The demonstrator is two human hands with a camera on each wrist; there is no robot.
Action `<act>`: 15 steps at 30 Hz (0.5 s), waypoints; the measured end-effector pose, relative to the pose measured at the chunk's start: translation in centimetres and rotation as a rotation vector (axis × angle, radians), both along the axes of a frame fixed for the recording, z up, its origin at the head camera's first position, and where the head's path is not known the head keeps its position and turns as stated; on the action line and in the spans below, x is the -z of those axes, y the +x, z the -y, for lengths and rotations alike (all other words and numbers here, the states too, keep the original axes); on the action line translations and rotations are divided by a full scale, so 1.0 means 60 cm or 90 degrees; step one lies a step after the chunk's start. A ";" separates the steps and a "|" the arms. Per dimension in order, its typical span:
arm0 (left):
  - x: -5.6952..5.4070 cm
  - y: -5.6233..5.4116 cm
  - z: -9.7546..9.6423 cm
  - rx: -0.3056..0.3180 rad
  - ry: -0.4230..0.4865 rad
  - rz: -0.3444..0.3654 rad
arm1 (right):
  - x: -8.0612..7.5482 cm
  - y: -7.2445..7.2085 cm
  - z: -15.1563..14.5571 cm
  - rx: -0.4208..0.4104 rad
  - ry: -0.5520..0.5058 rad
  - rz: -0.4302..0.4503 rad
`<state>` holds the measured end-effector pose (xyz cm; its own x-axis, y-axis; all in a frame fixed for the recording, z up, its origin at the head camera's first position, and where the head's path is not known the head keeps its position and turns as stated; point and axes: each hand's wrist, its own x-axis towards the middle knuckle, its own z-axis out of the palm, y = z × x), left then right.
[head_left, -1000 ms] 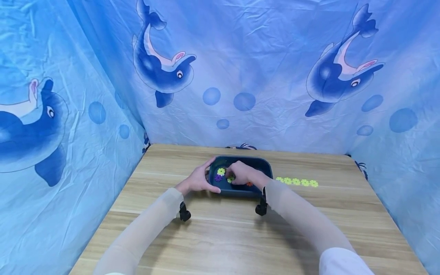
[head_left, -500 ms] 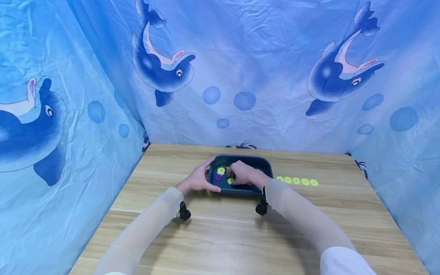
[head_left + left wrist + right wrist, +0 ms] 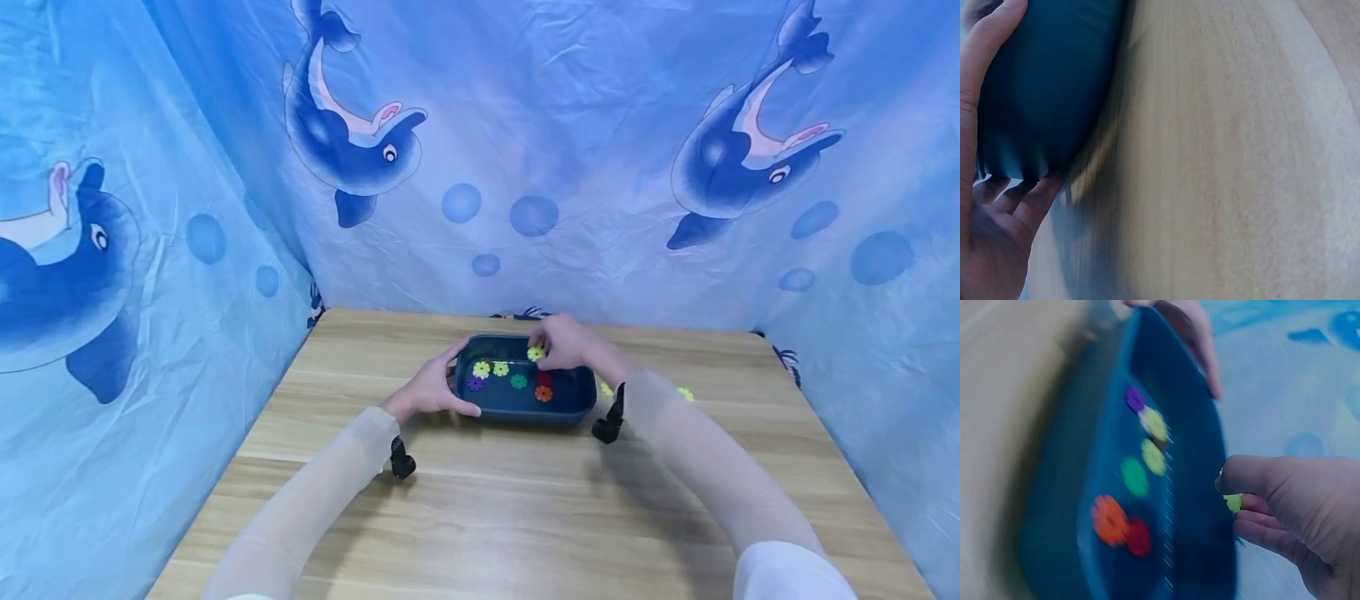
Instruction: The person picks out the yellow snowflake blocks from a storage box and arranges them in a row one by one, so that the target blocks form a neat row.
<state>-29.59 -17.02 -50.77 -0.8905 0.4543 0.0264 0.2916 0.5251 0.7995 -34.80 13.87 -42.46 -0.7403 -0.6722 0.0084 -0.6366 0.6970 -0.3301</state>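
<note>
A dark blue plastic basin (image 3: pixel 517 417) stands on the wooden table. My left hand (image 3: pixel 429 390) holds its left end, thumb along the near side and the other fingertips against the end wall. Over the basin's far right part, my right hand (image 3: pixel 567 342) pinches a yellow-green flower-shaped plastic disc (image 3: pixel 536 353) between thumb and fingers. Inside lie two more yellow-green discs (image 3: pixel 500 368), a purple disc (image 3: pixel 475 383), a green disc (image 3: pixel 518 381), an orange disc (image 3: pixel 543 393) and a red disc (image 3: pixel 1139 537). Something white shows beside the purple one.
Right of the basin, yellow-green discs (image 3: pixel 686 393) lie on the table (image 3: pixel 480 517), partly hidden behind my right forearm. A blue curtain (image 3: pixel 600 100) with printed dolphins surrounds the table at the back and sides.
My right hand has lifted from inside the basin and moved up and to the right, carrying a yellow-green disc. The left hand stays at the basin's end.
</note>
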 end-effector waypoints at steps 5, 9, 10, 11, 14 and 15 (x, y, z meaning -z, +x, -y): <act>0.000 0.000 0.001 0.001 -0.008 -0.004 | -0.029 -0.011 -0.065 0.039 -0.005 -0.001; 0.003 -0.001 0.001 0.006 -0.006 -0.001 | -0.035 -0.012 -0.115 0.060 -0.018 -0.004; 0.003 -0.001 0.001 0.005 -0.003 -0.001 | -0.036 -0.011 -0.127 0.064 -0.022 -0.005; 0.002 -0.001 0.001 0.003 -0.004 -0.002 | -0.037 -0.011 -0.139 0.067 -0.026 -0.007; 0.000 -0.001 0.000 -0.001 -0.003 -0.005 | -0.037 -0.009 -0.170 0.072 -0.037 -0.011; -0.001 -0.001 0.000 -0.002 -0.003 -0.004 | -0.038 -0.007 -0.180 0.075 -0.038 -0.012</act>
<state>-29.67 -17.05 -50.69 -0.8917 0.4517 0.0300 0.2953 0.5301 0.7949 -35.22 24.68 -40.21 -0.8133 -0.5787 0.0602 -0.5579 0.7465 -0.3627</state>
